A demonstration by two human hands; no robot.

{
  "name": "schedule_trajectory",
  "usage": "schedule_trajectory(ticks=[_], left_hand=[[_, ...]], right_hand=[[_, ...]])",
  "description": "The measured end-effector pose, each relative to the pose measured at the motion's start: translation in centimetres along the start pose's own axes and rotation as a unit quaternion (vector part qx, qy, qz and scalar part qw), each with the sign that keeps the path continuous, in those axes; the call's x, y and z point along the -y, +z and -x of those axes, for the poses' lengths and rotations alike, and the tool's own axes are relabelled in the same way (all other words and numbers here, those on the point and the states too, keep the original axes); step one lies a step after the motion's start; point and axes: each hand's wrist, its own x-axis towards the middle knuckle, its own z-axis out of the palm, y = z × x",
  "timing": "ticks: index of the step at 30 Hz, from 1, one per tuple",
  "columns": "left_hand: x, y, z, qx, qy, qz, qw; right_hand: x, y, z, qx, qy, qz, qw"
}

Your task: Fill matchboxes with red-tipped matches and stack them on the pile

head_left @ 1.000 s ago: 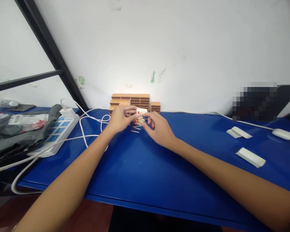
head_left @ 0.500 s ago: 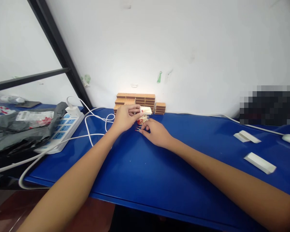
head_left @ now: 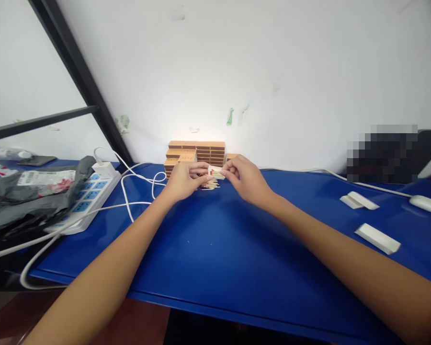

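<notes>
My left hand [head_left: 182,180] pinches a small white matchbox tray [head_left: 214,171] with red-tipped matches in it, held just above the blue table [head_left: 215,249]. My right hand [head_left: 244,178] has its fingers closed at the tray's right end, touching it; whether it holds a match is too small to tell. Loose red-tipped matches [head_left: 210,185] lie on the table right below the hands. Behind them a stack of brown matchboxes [head_left: 197,150] stands against the white wall.
A white power strip [head_left: 88,195] with white cables [head_left: 136,191] lies at the left, beside a grey plastic bag [head_left: 28,191]. White matchbox sleeves [head_left: 377,237] [head_left: 359,200] and a white mouse-like object [head_left: 425,203] sit at the right. A black metal frame [head_left: 82,81] leans at the left.
My right hand rose from the loose matches on the table up to the right end of the tray. My left hand kept the tray in about the same place.
</notes>
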Motion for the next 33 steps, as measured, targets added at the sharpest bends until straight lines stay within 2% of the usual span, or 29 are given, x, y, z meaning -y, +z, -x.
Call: schedule_trajectory(ticks=[7,9,12,13,15,18,20,28,33], left_hand=[[-1.2,0.4,0.5,0.034,0.003,-0.006,0.999],[-1.1,0.2,0.3,0.016,0.006,-0.004,1.000],[-0.5,0.0,0.0,-0.045,0.007,0.000,0.999],[-0.3,-0.1,-0.2,-0.064,0.007,0.003,0.998],[0.2,-0.2,-0.4,-0.088,0.010,0.010,0.996],[0.5,-0.2,-0.6,-0.099,0.013,0.008,0.995],[0.5,-0.2,-0.6,-0.099,0.014,0.004,0.995],[0.0,-0.2,-0.4,-0.101,0.008,0.007,0.995],[0.2,-0.2,-0.5,-0.099,0.012,-0.005,0.995]], right_hand=[[-0.5,0.1,0.2,-0.002,0.010,0.026,1.000],[-0.3,0.2,0.3,-0.045,0.009,0.019,0.999],[-0.1,0.9,0.7,-0.106,0.023,0.012,0.994],[-0.2,1.3,0.9,-0.101,0.025,0.010,0.994],[-0.2,2.1,1.2,-0.046,0.015,0.007,0.999],[-0.4,3.1,1.7,0.056,-0.008,0.023,0.998],[-0.4,3.4,1.9,0.086,-0.007,0.045,0.995],[-0.9,3.4,1.7,0.090,0.061,0.113,0.988],[-1.1,3.1,1.6,0.112,0.061,0.107,0.986]])
